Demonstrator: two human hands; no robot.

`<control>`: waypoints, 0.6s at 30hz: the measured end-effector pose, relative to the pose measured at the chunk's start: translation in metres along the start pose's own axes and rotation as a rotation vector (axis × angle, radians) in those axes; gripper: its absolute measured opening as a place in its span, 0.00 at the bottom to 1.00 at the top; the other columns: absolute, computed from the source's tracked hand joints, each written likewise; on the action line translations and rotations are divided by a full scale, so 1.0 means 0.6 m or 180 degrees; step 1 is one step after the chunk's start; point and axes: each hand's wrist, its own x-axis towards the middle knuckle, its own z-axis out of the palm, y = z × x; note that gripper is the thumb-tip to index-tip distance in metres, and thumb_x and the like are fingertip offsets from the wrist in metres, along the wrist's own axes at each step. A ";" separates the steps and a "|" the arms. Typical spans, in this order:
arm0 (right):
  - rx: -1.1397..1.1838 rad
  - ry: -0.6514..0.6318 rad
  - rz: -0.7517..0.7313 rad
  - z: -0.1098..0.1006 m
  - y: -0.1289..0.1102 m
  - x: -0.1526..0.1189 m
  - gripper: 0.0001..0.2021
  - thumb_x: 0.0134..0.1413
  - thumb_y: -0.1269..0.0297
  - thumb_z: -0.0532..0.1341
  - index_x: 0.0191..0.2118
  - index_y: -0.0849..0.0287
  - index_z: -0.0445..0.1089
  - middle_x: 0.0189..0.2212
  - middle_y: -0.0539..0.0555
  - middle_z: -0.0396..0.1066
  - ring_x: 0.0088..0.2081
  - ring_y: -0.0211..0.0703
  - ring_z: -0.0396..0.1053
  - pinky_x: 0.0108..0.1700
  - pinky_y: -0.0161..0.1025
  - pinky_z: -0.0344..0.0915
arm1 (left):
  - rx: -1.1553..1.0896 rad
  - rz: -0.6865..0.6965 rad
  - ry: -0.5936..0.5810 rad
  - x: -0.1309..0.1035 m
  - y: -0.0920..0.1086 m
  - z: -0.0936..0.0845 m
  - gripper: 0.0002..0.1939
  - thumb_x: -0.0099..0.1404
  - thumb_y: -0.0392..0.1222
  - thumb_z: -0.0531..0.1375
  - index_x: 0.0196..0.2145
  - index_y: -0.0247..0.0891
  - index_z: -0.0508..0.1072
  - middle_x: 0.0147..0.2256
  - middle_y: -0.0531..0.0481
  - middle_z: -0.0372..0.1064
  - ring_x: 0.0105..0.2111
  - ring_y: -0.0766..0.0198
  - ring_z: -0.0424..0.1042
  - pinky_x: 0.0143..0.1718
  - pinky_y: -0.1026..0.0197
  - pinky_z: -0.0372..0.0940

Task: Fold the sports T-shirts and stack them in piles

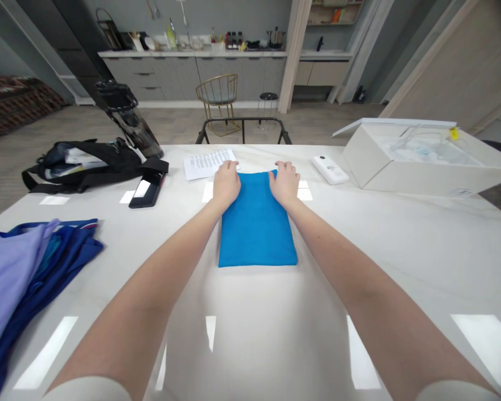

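Note:
A bright blue folded cloth (pixel 258 223) lies flat on the white table as a neat rectangle. What kind of garment it is, if any, does not show. At its far left corner, my left hand (pixel 227 181) is closed, with fingers curled over the edge. My right hand (pixel 285 181) grips the far right corner in the same way, its fingertips bent over the far side. Both thumbs point inward along the cloth. The undersides of the fingers are hidden.
On the table (pixel 259 334) are a pile of purple and navy clothes (pixel 45 267), a phone (pixel 147 189), a black bag (pixel 83 161), a dark bottle (pixel 133 122), a printed sheet (pixel 204 165), a white handheld device (pixel 329 169) and an open white box (pixel 426 175).

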 end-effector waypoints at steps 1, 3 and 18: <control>0.0058 -0.0050 -0.0261 0.002 -0.010 -0.002 0.21 0.71 0.61 0.50 0.62 0.62 0.66 0.61 0.69 0.65 0.60 0.61 0.62 0.60 0.56 0.58 | -0.0013 0.0261 -0.0212 -0.003 0.010 0.003 0.22 0.74 0.34 0.47 0.61 0.34 0.68 0.60 0.36 0.67 0.59 0.51 0.67 0.62 0.49 0.62; 0.0158 -0.0441 -0.0682 0.010 -0.027 -0.007 0.23 0.72 0.63 0.46 0.65 0.64 0.64 0.65 0.66 0.63 0.64 0.56 0.60 0.64 0.53 0.55 | 0.0026 0.0445 -0.0713 -0.008 0.023 0.013 0.24 0.76 0.37 0.44 0.63 0.33 0.67 0.62 0.37 0.67 0.61 0.52 0.66 0.64 0.49 0.60; -0.0385 -0.0901 0.0065 0.014 -0.041 -0.038 0.34 0.73 0.50 0.42 0.74 0.70 0.50 0.74 0.69 0.43 0.75 0.60 0.39 0.71 0.69 0.30 | 0.0667 -0.0174 -0.0766 -0.055 0.031 0.017 0.32 0.77 0.49 0.43 0.72 0.30 0.56 0.73 0.36 0.47 0.73 0.47 0.46 0.73 0.43 0.42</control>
